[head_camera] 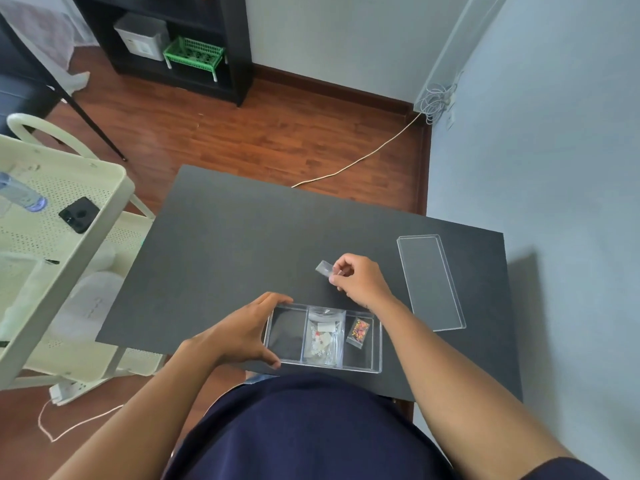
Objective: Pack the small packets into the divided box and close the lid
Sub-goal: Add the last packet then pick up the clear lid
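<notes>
packets: three, one (324, 269) pinched in the right hand, one (323, 336) in the middle compartment, one (358, 332) in the right compartment
divided box (376, 353): one, clear
compartments: three, the left one bare
lid (430, 281): one, lying flat
hands: two, left (239, 336) and right (362, 280)

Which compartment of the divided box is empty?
The left compartment: only dark table shows through it. The middle one holds a clear packet, the right a colourful packet.
</notes>
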